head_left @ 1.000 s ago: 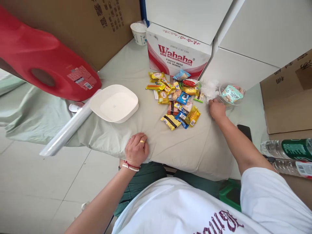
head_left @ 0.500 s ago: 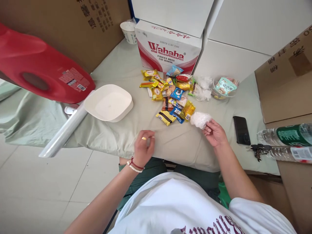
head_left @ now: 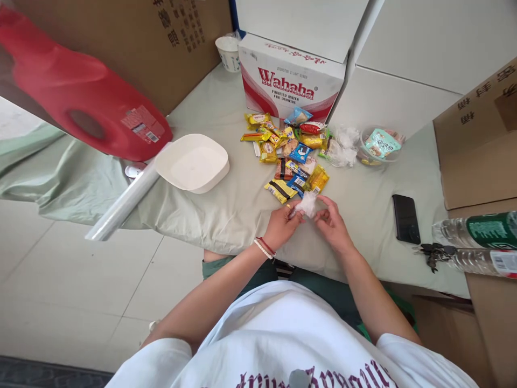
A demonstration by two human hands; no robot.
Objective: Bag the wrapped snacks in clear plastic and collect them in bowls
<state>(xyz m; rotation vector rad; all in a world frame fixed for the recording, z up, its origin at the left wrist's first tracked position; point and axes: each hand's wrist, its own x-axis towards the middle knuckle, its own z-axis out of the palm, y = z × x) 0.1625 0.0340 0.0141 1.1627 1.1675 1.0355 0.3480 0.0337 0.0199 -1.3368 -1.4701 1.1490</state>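
A small crumpled clear plastic bag is bunched up just above the cloth near the table's front edge. My left hand pinches its left side between thumb and fingers. On the other side is my right hand, its curved fingers apart and its fingertips at the bag's right edge; whether they touch it is hard to tell. Right behind the bag lies a pile of small wrapped snacks in yellow, blue and red packets. More crumpled clear plastic rests at the pile's right side.
To the left are a white plastic basin, a clear film roll and a big red jug. A Wahaha carton stands behind. Rightward sit a snack tub, a phone, keys and bottles.
My right hand has brought the plastic bag leftward and nearer to me. My left hand has moved right and taken hold of it. The right hand's fingers have loosened. The camera view has shifted slightly.
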